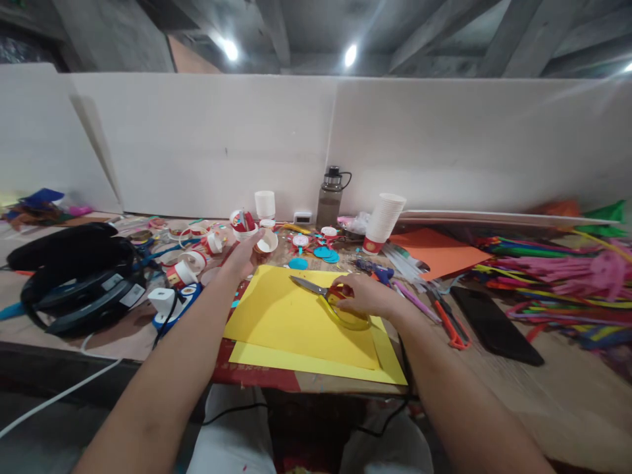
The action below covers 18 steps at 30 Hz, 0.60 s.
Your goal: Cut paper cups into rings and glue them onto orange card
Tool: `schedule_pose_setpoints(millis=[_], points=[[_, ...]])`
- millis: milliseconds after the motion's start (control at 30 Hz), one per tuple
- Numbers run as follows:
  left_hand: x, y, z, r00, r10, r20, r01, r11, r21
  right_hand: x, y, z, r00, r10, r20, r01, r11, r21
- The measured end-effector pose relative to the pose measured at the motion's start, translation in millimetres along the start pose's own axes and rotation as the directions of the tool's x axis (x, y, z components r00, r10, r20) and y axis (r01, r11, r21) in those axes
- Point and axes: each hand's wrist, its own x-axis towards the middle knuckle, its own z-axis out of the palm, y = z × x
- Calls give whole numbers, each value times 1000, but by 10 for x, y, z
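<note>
My right hand (363,294) is closed on a pair of scissors (309,285) with yellow and red handles. Their blades point left over a yellow sheet of paper (286,322), and a paler yellow sheet (316,366) sticks out beneath it. Farther back, my left hand (241,255) reaches among small paper cups. One finger stretches beside a tilted white paper cup (267,243). The other fingers are mostly hidden, so I cannot tell whether it grips that cup. Behind it, a red-and-white cup (243,227) holds red pieces.
Blue paper discs (326,253) and a dark bottle (329,201) are behind the sheets. To the right are stacked paper cups (385,220), a glue gun (380,271), orange paper (439,250), a black phone (496,326) and pipe cleaners (567,270). Black headphones (74,283) and a power strip (185,304) lie left.
</note>
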Motion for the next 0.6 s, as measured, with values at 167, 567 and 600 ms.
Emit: schedule_pose_setpoints(millis=[167, 567, 600], points=[[34, -153, -16, 917, 396, -49, -356, 867, 349, -7, -13, 56, 1000, -12, -3, 12, 999, -43], [-12, 148, -274, 685, 727, 47, -554, 479, 681, 40, -150, 122, 991, 5, -136, -13, 998, -61], [-11, 134, -225, 683, 731, 2, -571, 532, 626, 51, -160, 126, 988, 15, -155, -24, 998, -53]])
